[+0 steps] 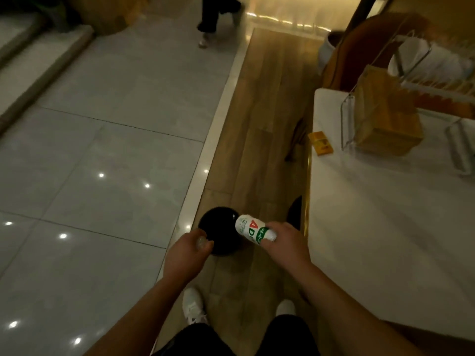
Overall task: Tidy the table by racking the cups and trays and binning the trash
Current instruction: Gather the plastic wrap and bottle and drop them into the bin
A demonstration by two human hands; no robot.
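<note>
A round black bin stands on the wooden floor just left of the white table. My right hand grips a white bottle with red and green print, held tilted over the bin's right rim. My left hand is closed around a small clear crumpled piece of trash at the bin's left rim. On the table's far right stands a wire rack holding white dishes.
A yellow packet lies at the table's left edge beside a wooden box in a clear stand. Grey tiles lie to the left. Another person's legs are far ahead. A brown chair stands behind the table.
</note>
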